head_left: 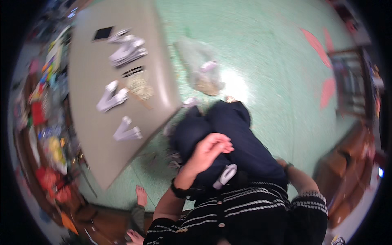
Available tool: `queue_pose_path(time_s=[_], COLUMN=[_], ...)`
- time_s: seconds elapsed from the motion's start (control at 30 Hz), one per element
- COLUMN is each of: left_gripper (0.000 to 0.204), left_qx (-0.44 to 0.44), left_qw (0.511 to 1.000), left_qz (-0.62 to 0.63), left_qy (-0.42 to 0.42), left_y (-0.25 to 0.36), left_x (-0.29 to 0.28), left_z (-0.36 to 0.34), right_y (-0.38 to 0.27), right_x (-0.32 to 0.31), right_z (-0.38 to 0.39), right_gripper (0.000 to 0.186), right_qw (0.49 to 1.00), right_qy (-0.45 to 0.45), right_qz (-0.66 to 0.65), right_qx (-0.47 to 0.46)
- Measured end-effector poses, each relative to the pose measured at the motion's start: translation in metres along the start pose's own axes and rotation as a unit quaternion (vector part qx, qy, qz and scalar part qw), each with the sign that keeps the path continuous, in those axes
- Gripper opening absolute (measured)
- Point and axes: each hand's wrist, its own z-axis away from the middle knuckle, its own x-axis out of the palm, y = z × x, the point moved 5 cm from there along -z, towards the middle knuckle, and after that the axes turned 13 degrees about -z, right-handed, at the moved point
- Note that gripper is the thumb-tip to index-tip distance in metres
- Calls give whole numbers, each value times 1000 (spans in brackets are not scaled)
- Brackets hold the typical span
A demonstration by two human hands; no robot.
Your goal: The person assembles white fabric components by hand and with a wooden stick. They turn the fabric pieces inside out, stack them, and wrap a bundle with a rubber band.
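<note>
My left hand (213,148) hovers over my dark-trousered thighs, its fingers curled together; whether anything is inside them I cannot make out. On my lap, below that hand, lies a small folded white strip (225,176), perhaps cloth. My right hand (281,162) hangs beside my right thigh, and its fingers are hidden. To the left, the grey table (155,49) bears a stack of folded white strips (128,51), a smaller pile of white strips (111,98) and a V-shaped folded strip (127,130). A heap of small pale pieces (140,85) lies among them.
A dark flat device (103,34) and a black slim tool (133,71) lie on the table. On the green floor stands a clear plastic bag (200,65). Brown seating (347,167) is at right. Another person's bare foot (141,195) shows at lower left, near clutter.
</note>
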Motion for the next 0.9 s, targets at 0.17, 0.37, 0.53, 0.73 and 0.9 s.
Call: queue_pose_path(time_s=[0.17,0.37,0.53,0.73,0.9], left_gripper=[15,19,27,62,39], left_qx=[25,112,11,-225,-138], left_qw=[1000,866,443,672,693], left_qz=[-8,-33,-308,-220,-134], left_qy=[14,486,842,671,695], left_y=[-2,67,-4,-59,-32], left_x=[3,-93,-291,-398,-379], left_z=[-2,63,168,167,146], right_y=[-15,-76,-159,-204,-210], right_x=[-15,-19,-38,-15,17], right_z=[-40,-94,-93,-80,-49], right_gripper=[28,25,18,14,14], right_qw=[987,847,935,886,848], right_qy=[-49,-43,29,15,20], right_qz=[151,497,179,282,330], right_qx=[-12,-186,-304,-368,-414])
